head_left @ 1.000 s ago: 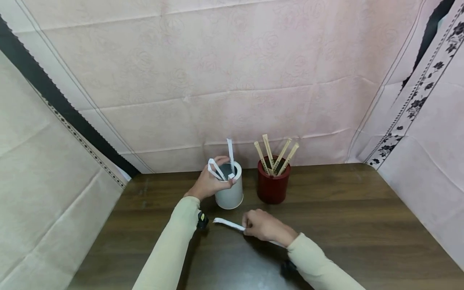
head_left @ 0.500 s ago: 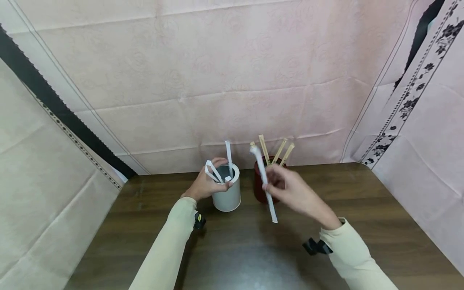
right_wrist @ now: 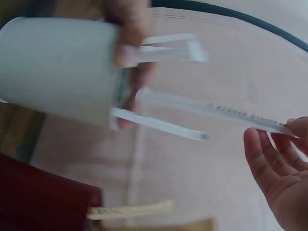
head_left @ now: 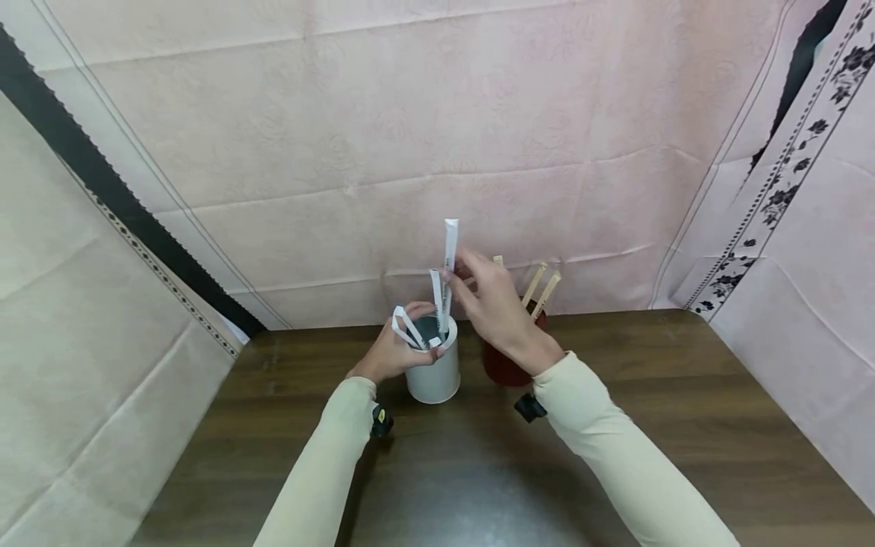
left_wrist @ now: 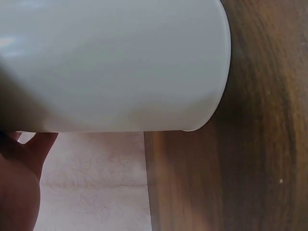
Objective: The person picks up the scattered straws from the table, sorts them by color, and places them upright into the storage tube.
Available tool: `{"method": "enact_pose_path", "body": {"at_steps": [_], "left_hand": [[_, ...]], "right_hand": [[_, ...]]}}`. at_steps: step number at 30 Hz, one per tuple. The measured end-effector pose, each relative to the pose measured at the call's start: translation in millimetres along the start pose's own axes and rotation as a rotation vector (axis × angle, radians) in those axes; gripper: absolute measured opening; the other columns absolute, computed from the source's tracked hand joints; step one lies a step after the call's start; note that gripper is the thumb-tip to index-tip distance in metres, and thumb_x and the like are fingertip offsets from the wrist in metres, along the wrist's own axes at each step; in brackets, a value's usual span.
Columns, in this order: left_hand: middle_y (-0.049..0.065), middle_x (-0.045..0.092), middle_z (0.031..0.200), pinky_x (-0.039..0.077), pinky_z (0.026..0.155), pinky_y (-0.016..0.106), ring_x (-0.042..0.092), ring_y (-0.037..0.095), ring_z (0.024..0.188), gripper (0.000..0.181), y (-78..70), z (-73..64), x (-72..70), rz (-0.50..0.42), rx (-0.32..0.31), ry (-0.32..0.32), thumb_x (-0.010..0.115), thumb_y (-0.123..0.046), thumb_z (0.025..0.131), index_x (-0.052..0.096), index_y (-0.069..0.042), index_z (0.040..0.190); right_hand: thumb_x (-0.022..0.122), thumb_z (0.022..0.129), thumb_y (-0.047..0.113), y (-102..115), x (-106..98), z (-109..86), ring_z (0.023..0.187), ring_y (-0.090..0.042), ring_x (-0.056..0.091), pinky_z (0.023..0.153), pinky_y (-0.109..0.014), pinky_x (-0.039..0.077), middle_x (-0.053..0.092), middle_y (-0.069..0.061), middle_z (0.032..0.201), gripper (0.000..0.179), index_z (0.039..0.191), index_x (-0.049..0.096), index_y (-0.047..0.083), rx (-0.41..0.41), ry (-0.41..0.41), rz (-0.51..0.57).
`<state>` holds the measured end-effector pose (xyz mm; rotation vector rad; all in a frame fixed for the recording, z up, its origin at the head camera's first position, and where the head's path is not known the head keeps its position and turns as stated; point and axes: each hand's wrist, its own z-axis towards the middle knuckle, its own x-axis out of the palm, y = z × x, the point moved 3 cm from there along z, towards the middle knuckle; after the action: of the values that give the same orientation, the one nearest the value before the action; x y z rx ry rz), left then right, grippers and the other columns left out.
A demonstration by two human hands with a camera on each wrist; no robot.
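My left hand (head_left: 386, 355) grips a white cylindrical canister (head_left: 434, 380) near its rim, thumb in front and fingers behind. Between the thumb and fingers of my right hand (head_left: 497, 311) is a slim white printed paper stick packet (head_left: 450, 241), held upright. Its lower end is over the canister's mouth in the head view; the right wrist view shows that end (right_wrist: 154, 97) close to the opening. Other white stick packets (head_left: 435, 287) stand in the canister, one of them bent over (head_left: 403, 323). The left wrist view is mostly filled by the canister's smooth side (left_wrist: 115, 67).
Right of the canister stands a dark red cylindrical canister (head_left: 502, 370) holding several tan stick packets (head_left: 544, 295); my right hand partly covers it. Both stand on a brown wood-grain table (head_left: 451, 471) near its back edge. A pale patterned cloth (head_left: 342, 152) hangs behind.
My right hand has lifted the white stick packet from the table, turned it upright, and brought it left over the white canister. The left hand keeps its grip there.
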<state>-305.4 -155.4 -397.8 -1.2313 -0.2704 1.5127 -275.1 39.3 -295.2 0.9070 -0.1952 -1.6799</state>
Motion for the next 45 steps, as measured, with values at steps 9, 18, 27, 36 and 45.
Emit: {"method": "enact_pose_path", "body": {"at_steps": [9, 18, 27, 36, 45], "left_hand": [[0.017, 0.065, 0.136, 0.049, 0.101, 0.035, 0.062, 0.033, 0.117, 0.057, 8.4, -1.8, 3.0, -0.066, 0.073, -0.028, 0.085, -0.003, 0.077, 0.069, -0.003, 0.132], [0.01, 0.072, 0.116, 0.056, 0.083, 0.025, 0.068, 0.015, 0.095, 0.043, 7.4, 0.8, 5.9, -0.104, 0.031, -0.016, 0.085, -0.004, 0.08, 0.069, -0.003, 0.119], [0.016, 0.069, 0.13, 0.055, 0.093, 0.026, 0.068, 0.021, 0.107, 0.054, 5.9, 1.4, 5.3, -0.088, 0.043, -0.037, 0.087, -0.003, 0.078, 0.069, -0.001, 0.128], [0.013, 0.065, 0.14, 0.046, 0.107, 0.043, 0.062, 0.03, 0.123, 0.067, 42.4, 2.3, 9.2, -0.046, 0.018, -0.062, 0.09, -0.01, 0.074, 0.066, -0.006, 0.137], [0.004, 0.066, 0.14, 0.049, 0.107, 0.049, 0.063, 0.023, 0.123, 0.07, 46.2, -4.0, 12.2, -0.014, -0.048, -0.107, 0.091, -0.02, 0.075, 0.065, -0.01, 0.139]], "right_hand": [[0.06, 0.109, 0.015, -37, 49, -9.8, 0.087, -0.016, 0.067, 0.072, -0.035, 0.057, 0.071, -0.005, 0.104, 0.01, 0.117, 0.065, 0.011, 0.126, 0.233, -0.186], [0.07, 0.104, 0.022, -60, 75, -21.7, 0.087, -0.012, 0.068, 0.072, -0.033, 0.058, 0.074, -0.003, 0.107, 0.021, 0.121, 0.078, 0.013, 0.243, 0.299, -0.322], [0.073, 0.101, 0.014, -50, 65, -24.4, 0.083, -0.013, 0.067, 0.066, -0.03, 0.057, 0.072, -0.005, 0.098, 0.014, 0.11, 0.081, 0.008, 0.273, 0.246, -0.324], [0.075, 0.099, 0.01, 7, -14, -37.1, 0.088, -0.02, 0.071, 0.077, -0.035, 0.059, 0.077, -0.009, 0.1, 0.011, 0.106, 0.078, 0.001, 0.04, -0.041, -0.243], [0.074, 0.098, 0.005, -54, -77, -75.0, 0.09, -0.014, 0.064, 0.078, -0.016, 0.051, 0.07, -0.012, 0.11, 0.021, 0.118, 0.068, -0.002, 0.103, -0.296, -0.15]]}}
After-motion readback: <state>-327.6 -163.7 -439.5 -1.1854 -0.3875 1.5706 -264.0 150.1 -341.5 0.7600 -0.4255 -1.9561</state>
